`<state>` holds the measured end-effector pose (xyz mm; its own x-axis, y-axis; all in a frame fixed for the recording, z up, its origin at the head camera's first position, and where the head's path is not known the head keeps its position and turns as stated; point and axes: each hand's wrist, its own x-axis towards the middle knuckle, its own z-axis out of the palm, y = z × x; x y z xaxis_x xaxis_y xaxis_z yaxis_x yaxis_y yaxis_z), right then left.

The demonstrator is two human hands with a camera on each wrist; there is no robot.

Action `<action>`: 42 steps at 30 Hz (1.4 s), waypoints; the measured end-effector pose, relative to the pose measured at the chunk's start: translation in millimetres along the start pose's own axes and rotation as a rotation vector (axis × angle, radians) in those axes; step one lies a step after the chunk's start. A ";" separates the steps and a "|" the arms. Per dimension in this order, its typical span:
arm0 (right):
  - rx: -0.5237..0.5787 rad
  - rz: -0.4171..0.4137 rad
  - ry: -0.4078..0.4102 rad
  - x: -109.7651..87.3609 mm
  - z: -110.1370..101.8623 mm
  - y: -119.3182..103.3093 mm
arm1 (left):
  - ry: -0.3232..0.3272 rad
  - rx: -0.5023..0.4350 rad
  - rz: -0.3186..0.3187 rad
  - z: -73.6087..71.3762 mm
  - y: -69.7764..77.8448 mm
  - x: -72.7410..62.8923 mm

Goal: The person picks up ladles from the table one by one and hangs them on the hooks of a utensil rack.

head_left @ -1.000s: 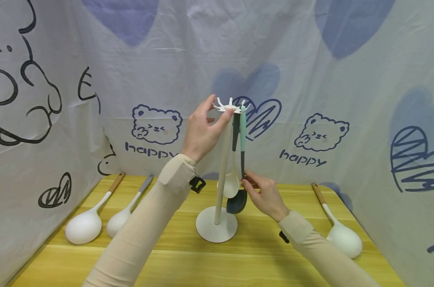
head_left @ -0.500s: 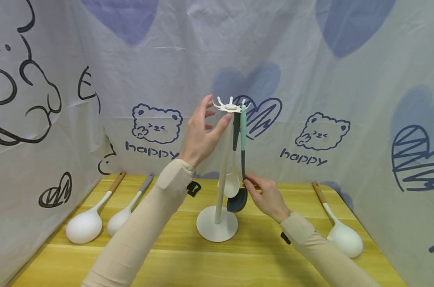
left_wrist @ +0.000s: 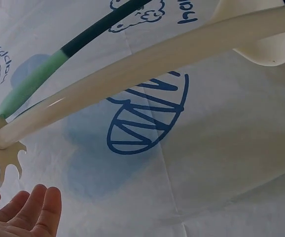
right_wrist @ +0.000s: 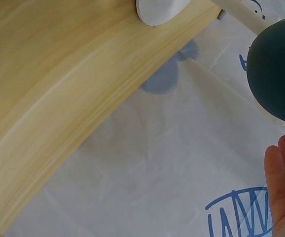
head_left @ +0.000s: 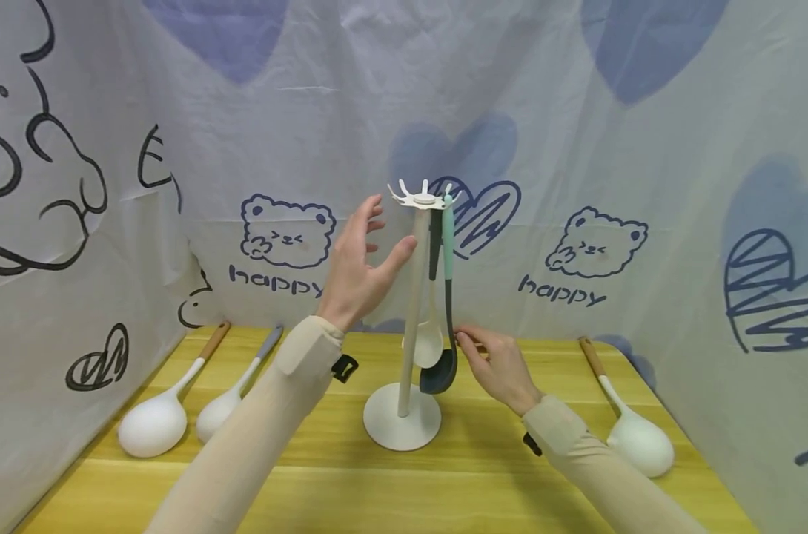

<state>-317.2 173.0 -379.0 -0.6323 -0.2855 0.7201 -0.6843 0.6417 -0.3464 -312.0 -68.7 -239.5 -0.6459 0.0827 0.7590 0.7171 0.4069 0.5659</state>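
Note:
A white utensil stand [head_left: 412, 319] with a crown of hooks stands upright on the table. From its right side hangs a ladle [head_left: 448, 245] with a mint green handle and dark bowl. A white-bowled spoon or ladle [head_left: 428, 347] with a black handle hangs beside it. My left hand [head_left: 362, 271] is left of the pole, below the hooks, fingers spread and holding nothing. In the left wrist view, its fingers [left_wrist: 48, 210] are apart from the hook crown. My right hand [head_left: 500, 368] is right beside the dark ladle's neck; its fingers [right_wrist: 280, 173] extend near the bowl [right_wrist: 275, 69].
Two white ladles lie at the left of the wooden table [head_left: 350, 489], one with a wooden handle [head_left: 153, 424], one with a grey handle [head_left: 219, 414]. A third white ladle [head_left: 643, 443] lies at the right. A printed white cloth [head_left: 371, 96] stands around the back and sides.
My left hand has drawn away from the hook crown, leftward and down. My right fingers have let go of the dark ladle's neck, and the ladle hangs by itself.

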 end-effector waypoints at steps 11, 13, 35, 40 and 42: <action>-0.028 0.027 -0.017 -3.2 -1.7 5.3 | -0.001 0.055 -0.003 -5.0 -20.7 -30.9; -0.030 0.026 -0.024 -4.0 -1.1 6.2 | -0.011 0.064 -0.009 -5.6 -23.6 -35.9; -0.116 0.100 -0.164 -17.0 -9.9 20.1 | -0.139 0.176 -0.135 -14.5 -50.8 -72.7; -0.137 0.123 -0.189 -21.0 -11.3 24.0 | -0.163 0.205 -0.135 -15.4 -59.0 -81.0; -0.132 0.136 -0.200 -22.3 -11.4 25.2 | -0.178 0.217 -0.139 -15.7 -62.3 -84.9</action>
<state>-316.2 203.7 -397.0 -0.7832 -0.3172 0.5348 -0.5434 0.7672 -0.3407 -297.7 -115.4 -334.1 -0.7833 0.1629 0.6000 0.5585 0.6084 0.5639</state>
